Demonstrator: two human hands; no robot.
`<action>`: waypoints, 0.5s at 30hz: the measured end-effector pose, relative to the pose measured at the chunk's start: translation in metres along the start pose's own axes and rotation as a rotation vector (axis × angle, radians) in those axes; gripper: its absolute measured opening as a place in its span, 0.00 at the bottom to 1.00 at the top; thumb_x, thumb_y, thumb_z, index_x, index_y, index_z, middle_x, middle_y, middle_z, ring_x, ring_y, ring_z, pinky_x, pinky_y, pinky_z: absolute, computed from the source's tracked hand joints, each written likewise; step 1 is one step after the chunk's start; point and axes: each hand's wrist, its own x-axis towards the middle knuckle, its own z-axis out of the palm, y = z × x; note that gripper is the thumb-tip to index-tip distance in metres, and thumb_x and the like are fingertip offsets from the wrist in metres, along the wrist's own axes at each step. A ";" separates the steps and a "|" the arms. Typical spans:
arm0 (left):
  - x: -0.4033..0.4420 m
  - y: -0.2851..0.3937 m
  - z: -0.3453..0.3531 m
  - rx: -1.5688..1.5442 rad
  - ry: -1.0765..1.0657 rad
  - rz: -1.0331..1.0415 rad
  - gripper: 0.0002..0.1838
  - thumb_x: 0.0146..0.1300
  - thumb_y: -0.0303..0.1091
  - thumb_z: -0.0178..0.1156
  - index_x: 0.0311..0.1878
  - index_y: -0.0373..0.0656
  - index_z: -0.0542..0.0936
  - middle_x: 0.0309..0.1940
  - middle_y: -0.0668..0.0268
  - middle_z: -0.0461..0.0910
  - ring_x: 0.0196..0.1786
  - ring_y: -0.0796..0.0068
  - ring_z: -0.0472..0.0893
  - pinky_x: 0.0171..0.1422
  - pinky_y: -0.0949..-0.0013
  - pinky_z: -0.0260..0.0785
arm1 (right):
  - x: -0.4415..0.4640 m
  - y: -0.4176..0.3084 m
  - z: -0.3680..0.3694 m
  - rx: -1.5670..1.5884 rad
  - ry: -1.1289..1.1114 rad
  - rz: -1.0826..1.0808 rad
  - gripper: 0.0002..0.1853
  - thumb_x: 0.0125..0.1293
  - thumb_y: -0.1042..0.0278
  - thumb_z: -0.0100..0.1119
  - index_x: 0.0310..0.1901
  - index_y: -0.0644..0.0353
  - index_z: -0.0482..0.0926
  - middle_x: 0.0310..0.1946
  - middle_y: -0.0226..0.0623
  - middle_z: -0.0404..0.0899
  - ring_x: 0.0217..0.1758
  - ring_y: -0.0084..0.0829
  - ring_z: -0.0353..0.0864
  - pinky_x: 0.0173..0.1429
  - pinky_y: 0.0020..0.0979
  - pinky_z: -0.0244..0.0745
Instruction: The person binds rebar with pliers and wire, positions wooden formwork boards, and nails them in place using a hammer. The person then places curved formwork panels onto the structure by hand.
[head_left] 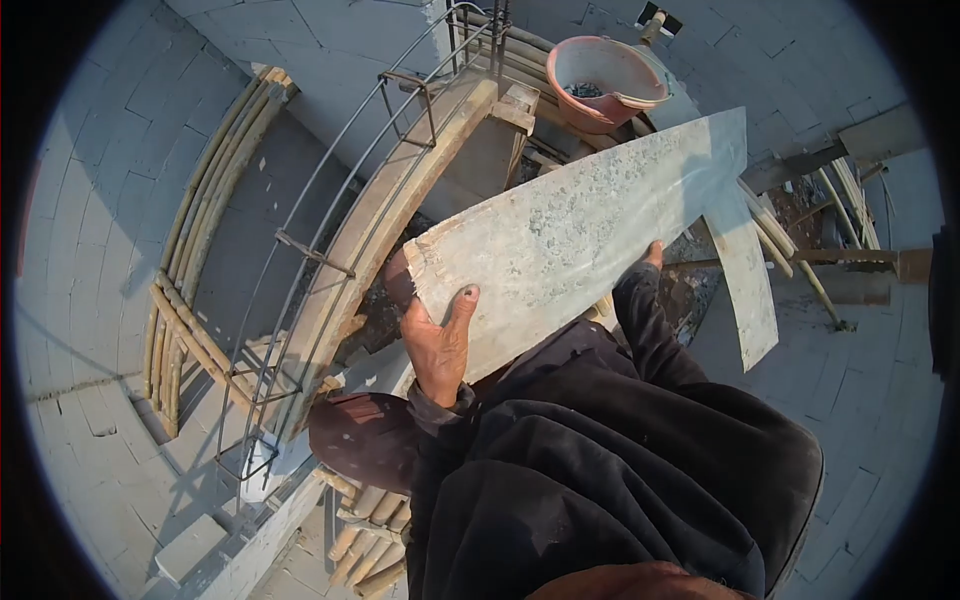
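Note:
A wide, mortar-spattered board slants across the middle of the head view, its left end ragged. My left hand grips the lower edge near that end, with the thumb on the face and the fingers hidden behind. Farther right along the same edge, my right hand holds the board from below; only its thumb shows clearly. A narrower pale board runs down from the right end of the wide one. My knee is bent below my left hand.
A reddish bucket with dark material inside stands beyond the board. To the left runs a wooden beam form with a steel rebar cage beside it. Bamboo poles lean at the left, and more bamboo lies below. Grey block walls surround me.

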 end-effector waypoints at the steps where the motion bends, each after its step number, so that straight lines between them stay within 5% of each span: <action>1: -0.002 -0.002 0.011 0.002 0.165 0.166 0.17 0.67 0.36 0.71 0.43 0.28 0.82 0.37 0.56 0.87 0.40 0.74 0.81 0.48 0.66 0.74 | 0.004 0.005 -0.009 -0.069 0.007 -0.014 0.35 0.72 0.42 0.50 0.65 0.69 0.74 0.62 0.49 0.79 0.57 0.48 0.83 0.64 0.44 0.77; 5: -0.021 -0.033 0.004 0.046 0.177 0.128 0.15 0.68 0.36 0.71 0.41 0.29 0.82 0.35 0.57 0.88 0.39 0.75 0.81 0.46 0.66 0.74 | 0.065 0.007 -0.073 -0.522 -0.131 -0.042 0.37 0.72 0.45 0.55 0.65 0.76 0.70 0.55 0.55 0.81 0.51 0.47 0.85 0.58 0.44 0.80; 7: -0.026 -0.030 0.005 0.046 0.183 0.130 0.15 0.68 0.35 0.71 0.42 0.29 0.82 0.36 0.56 0.88 0.39 0.74 0.82 0.47 0.66 0.74 | 0.094 -0.022 -0.079 -0.714 0.274 -0.187 0.39 0.69 0.49 0.61 0.70 0.74 0.64 0.55 0.58 0.78 0.54 0.50 0.82 0.59 0.46 0.78; 9: -0.029 -0.032 0.004 0.041 0.161 0.168 0.15 0.67 0.34 0.71 0.47 0.31 0.83 0.37 0.55 0.88 0.39 0.71 0.85 0.48 0.65 0.75 | 0.095 -0.078 -0.063 -1.291 0.302 -0.539 0.45 0.65 0.50 0.66 0.75 0.67 0.57 0.60 0.59 0.72 0.61 0.53 0.76 0.63 0.49 0.75; 13: -0.033 -0.027 0.000 0.113 0.131 0.194 0.16 0.67 0.34 0.71 0.51 0.31 0.83 0.38 0.55 0.89 0.39 0.68 0.86 0.48 0.65 0.76 | 0.058 -0.187 0.037 -1.451 -0.383 -1.385 0.52 0.52 0.61 0.75 0.79 0.50 0.56 0.69 0.55 0.66 0.74 0.56 0.65 0.71 0.52 0.69; 15: -0.031 -0.025 0.000 0.093 0.102 0.233 0.16 0.67 0.33 0.70 0.51 0.32 0.83 0.39 0.56 0.89 0.40 0.68 0.87 0.48 0.66 0.77 | 0.058 -0.226 0.078 -1.716 -0.485 -1.410 0.54 0.48 0.65 0.76 0.78 0.45 0.57 0.70 0.52 0.66 0.75 0.56 0.64 0.73 0.52 0.68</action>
